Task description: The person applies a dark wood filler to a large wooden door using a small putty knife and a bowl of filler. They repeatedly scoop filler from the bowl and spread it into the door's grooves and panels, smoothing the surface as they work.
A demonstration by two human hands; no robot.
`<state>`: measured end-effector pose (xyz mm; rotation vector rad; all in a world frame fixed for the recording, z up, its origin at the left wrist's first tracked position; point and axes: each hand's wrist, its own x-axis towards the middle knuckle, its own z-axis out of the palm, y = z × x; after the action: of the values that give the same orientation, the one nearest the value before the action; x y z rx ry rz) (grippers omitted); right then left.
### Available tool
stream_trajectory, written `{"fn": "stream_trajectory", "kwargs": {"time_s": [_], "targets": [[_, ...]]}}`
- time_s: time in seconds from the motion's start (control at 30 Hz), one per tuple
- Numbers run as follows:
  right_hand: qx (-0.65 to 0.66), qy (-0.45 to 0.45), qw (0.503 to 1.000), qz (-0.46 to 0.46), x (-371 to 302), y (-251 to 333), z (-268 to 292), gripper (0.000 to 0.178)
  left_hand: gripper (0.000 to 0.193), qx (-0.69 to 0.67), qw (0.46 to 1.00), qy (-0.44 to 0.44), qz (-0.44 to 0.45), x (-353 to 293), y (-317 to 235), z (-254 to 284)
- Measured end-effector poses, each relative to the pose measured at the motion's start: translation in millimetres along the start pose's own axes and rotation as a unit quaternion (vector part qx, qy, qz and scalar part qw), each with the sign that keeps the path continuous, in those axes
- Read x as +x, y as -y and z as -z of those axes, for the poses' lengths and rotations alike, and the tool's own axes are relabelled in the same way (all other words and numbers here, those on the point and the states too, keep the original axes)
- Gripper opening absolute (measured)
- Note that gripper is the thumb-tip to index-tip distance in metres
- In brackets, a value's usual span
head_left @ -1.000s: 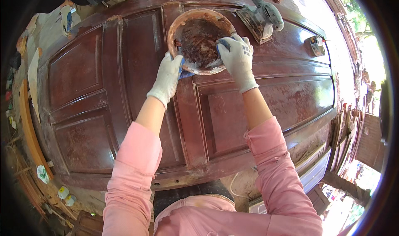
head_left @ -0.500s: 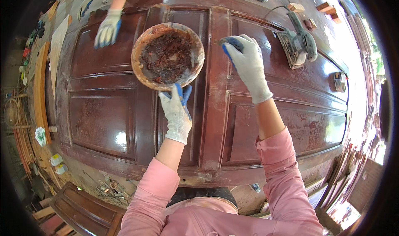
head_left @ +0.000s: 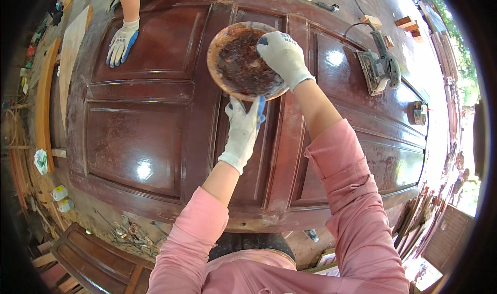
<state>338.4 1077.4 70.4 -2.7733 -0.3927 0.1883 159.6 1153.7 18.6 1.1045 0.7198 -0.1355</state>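
Note:
My left hand, in a white glove with blue on its fingers, grips the near rim of a round bowl. The bowl is tilted toward me and holds a dark, wet, reddish-brown mixture with lumps. In a matching glove, my right hand reaches over the bowl's right side, fingers curled down at the mixture. Its fingertips are hidden, so what they hold cannot be made out. Below both hands lies a large dark red-brown panelled wooden door, glossy in places.
Another person's gloved hand rests on the door's far left panel. A power sander and a small tin stand on the right. Wood blocks lie beyond the far edge. Long planks line the left side.
My right hand has moved left from beside the bowl to over it. The bowl has shifted right and slightly up. The other person's hand has moved down and left onto the door.

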Motion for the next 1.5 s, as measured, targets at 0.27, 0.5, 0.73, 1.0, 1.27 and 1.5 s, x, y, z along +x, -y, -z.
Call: {"fn": "stream_trajectory", "kwargs": {"time_s": [0.27, 0.5, 0.73, 1.0, 1.27, 1.5], "targets": [[-0.001, -0.032, 0.999, -0.041, 9.2, -23.7, -2.8, 0.032, 0.039, 0.43, 0.734, -0.295, -0.434, 58.7, -36.4, 124.0], [-0.077, 0.001, 0.997, -0.016, 27.3, 3.2, -13.0, 0.03, 0.048, 0.64, 0.577, -0.414, -0.294, 117.0, -46.8, 209.3], [-0.132, 0.022, 0.991, -0.02, 32.2, 1.1, -19.5, 0.029, 0.053, 0.68, 0.574, -0.392, -0.234, 115.0, -45.6, 199.6], [-0.154, 0.094, 0.983, 0.02, 53.0, 7.7, -8.6, 0.029, 0.051, 0.687, 0.584, -0.373, -0.221, 109.9, -50.5, 193.5], [-0.06, 0.062, 0.996, 0.007, 58.9, -9.5, -8.0, 0.032, 0.05, 0.682, 0.597, -0.366, -0.211, 110.3, -57.5, 196.0], [0.167, 0.008, 0.986, -0.024, 28.5, -28.2, 36.4, 0.033, 0.043, 0.7, 0.581, -0.353, -0.218, 92.4, -87.1, 162.9]]}}
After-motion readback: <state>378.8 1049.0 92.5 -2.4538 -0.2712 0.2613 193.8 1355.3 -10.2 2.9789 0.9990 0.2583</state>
